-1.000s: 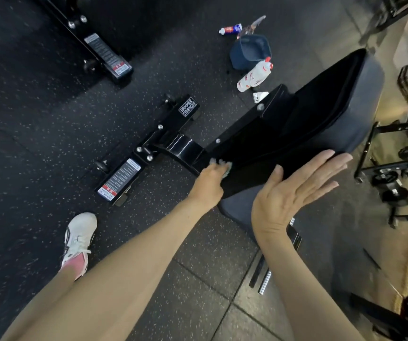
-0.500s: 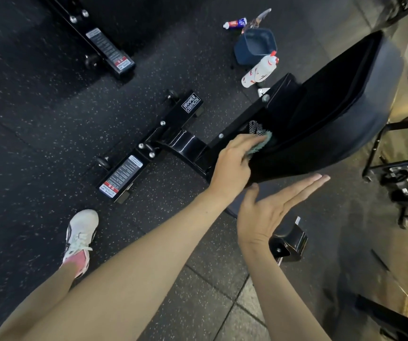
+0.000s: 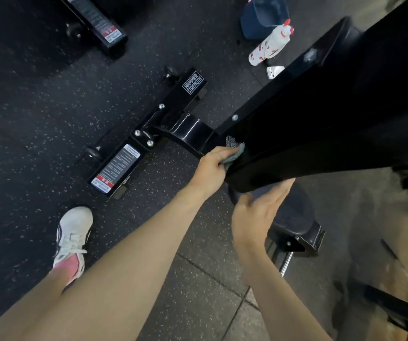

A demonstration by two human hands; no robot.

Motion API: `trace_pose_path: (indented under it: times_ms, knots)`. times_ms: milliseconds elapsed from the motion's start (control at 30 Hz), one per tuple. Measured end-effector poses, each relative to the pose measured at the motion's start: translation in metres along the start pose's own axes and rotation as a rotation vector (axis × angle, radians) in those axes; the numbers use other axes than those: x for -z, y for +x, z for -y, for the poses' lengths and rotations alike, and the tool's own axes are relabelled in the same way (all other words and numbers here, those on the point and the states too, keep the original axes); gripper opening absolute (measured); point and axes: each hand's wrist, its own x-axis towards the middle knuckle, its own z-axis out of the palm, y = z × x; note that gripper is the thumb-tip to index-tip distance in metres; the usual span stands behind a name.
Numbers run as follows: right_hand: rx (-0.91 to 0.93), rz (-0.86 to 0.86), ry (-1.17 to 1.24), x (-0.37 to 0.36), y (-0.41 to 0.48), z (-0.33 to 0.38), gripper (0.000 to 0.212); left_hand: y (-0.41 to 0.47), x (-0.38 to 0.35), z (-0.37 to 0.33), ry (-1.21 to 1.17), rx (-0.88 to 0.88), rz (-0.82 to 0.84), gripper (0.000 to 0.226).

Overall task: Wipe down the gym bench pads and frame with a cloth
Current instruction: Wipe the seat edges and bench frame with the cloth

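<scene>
The long black back pad [image 3: 333, 124] of the gym bench is tipped up. Its smooth, matt underside fills the view from the centre out to 2 o'clock. The glossy black steel frame [image 3: 188, 134] sits on the floor at 10 o'clock of the pad's lower end. It has a curved, mirror-bright neck bolted to a flat square-tube foot, which carries a white printed label and a "Hammer Strength" plate.

The left hand [image 3: 210, 168] is at the centre, knuckles up, fingers curled tight round a teal-grey, fluffy microfibre cloth [image 3: 235, 155]. A tuft of it shows at 2 o'clock of the hand, pressed to the pad's underside beside the frame's beam. At 5 o'clock of that hand, just beside it, the right hand [image 3: 257, 212] is held flat — fingers straight and together, thumb a little apart, fingertips against the pad's lower edge. Behind it, toward 4 o'clock, is the rounded, dark blue-grey vinyl seat pad [image 3: 294, 215], with a black bracket at its end.

The floor [image 3: 38, 107] is black rubber flecked with pale specks, giving way to grey tiles at 6 o'clock. At 1 o'clock a white plastic spray bottle [image 3: 270, 46] with red print and a red cap is tilted over, just beside a dark blue bucket [image 3: 263, 16]. A white laced trainer [image 3: 74, 232] stands at 8 o'clock.
</scene>
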Motion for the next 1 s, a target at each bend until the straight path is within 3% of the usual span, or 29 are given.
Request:
trace_pose_path:
  times_ms: [133, 233, 367, 533, 700, 833, 933, 1000]
  knots:
    - [-0.032, -0.048, 0.011, -0.013, -0.001, -0.003, 0.095, 0.019, 0.011, 0.024, 0.214, 0.122, 0.163, 0.051]
    - [-0.04, -0.039, -0.01, -0.018, -0.005, -0.004, 0.099, 0.02, 0.01, 0.037, 0.356, 0.339, 0.137, 0.04]
    - [-0.026, -0.012, -0.028, -0.016, -0.005, -0.007, 0.096, 0.018, 0.015, 0.041, 0.086, 0.474, -0.022, 0.047]
    - [0.07, 0.024, -0.202, -0.008, -0.005, -0.025, 0.089, 0.038, 0.005, 0.024, -0.107, 0.566, -0.052, 0.048]
    - [0.043, -0.04, -0.154, -0.021, -0.006, -0.017, 0.089, 0.044, -0.004, 0.006, -0.09, 0.565, -0.136, 0.045]
    - [0.005, -0.069, -0.115, -0.029, -0.006, -0.014, 0.088, 0.034, 0.0, -0.014, -0.063, 0.462, -0.126, 0.037]
    - [0.017, -0.067, -0.132, -0.027, -0.005, -0.018, 0.087, 0.02, 0.009, -0.017, -0.429, 0.413, -0.037, 0.036]
    - [0.044, -0.044, -0.158, -0.023, -0.005, -0.021, 0.088, 0.014, 0.019, -0.011, -0.637, 0.414, -0.066, 0.033]
